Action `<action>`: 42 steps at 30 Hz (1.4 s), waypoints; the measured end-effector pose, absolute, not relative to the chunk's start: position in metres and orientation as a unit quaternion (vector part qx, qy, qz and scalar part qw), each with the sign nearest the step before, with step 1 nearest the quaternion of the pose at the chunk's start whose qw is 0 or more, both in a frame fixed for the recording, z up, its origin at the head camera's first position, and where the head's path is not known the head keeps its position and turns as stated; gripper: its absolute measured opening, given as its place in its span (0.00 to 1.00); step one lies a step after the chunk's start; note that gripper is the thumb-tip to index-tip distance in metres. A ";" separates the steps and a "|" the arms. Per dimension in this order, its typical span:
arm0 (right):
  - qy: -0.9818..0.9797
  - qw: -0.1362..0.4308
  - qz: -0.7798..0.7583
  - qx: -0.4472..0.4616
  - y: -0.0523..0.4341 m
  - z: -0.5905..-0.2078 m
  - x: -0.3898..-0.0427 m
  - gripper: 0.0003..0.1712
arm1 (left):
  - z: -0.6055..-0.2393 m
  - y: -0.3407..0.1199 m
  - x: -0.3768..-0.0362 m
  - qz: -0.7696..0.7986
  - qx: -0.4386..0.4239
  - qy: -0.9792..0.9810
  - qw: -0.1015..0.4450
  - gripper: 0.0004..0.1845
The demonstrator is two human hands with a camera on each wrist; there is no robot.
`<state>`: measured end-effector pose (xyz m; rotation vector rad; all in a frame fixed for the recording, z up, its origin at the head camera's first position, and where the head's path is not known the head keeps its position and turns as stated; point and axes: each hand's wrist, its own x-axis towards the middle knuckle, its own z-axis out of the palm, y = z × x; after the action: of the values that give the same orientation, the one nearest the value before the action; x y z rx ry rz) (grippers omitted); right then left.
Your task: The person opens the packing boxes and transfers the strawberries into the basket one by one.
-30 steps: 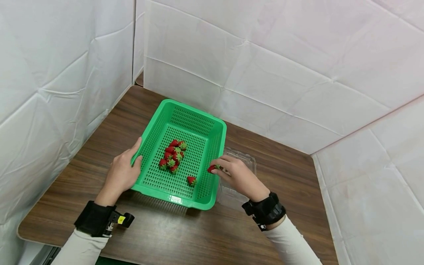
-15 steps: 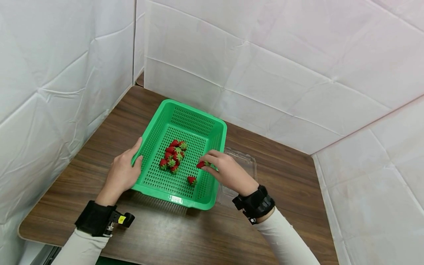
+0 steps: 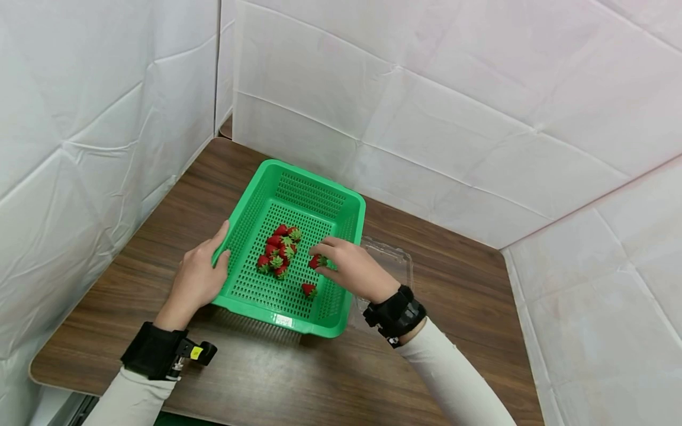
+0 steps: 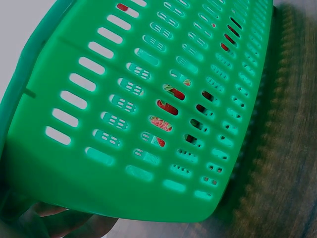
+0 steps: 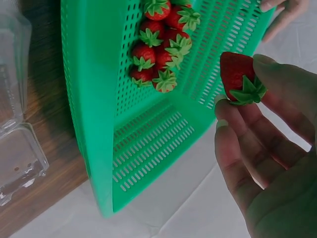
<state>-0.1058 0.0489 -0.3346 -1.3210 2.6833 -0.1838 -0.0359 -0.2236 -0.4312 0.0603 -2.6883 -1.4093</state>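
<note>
My left hand (image 3: 197,275) grips the left rim of a green perforated basket (image 3: 295,326); in the left wrist view its fingers (image 4: 74,223) show at the basket's edge. My right hand (image 3: 357,269) is over the right part of the basket. Its thumb and fingertips pinch a red strawberry (image 5: 237,74) with green leaves, seen close up in the right wrist view. Below, on the basket floor, several strawberries (image 3: 277,251) lie in a cluster toward the left. One single strawberry (image 3: 308,290) lies apart, nearer the front right.
A clear plastic container (image 3: 396,260) stands against the basket's right side, partly covered by my right forearm; the right wrist view shows its clear wall (image 5: 22,153). Everything sits on a brown wooden table (image 3: 469,313). White sheeted walls (image 3: 426,136) rise behind and at both sides.
My right hand has carried the strawberry leftward from the basket's right rim to over its inside. The left hand and the basket have stayed in place.
</note>
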 end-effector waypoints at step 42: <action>0.906 0.246 0.096 -0.330 -0.016 -0.381 -0.133 0.16 | -0.431 -0.224 -0.035 -0.463 0.017 -0.885 0.057 0.33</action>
<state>-0.1326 -0.0158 -0.3812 -0.9007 2.4736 0.2624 -0.0353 -0.2236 -0.4312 0.0522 -2.6817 -1.4028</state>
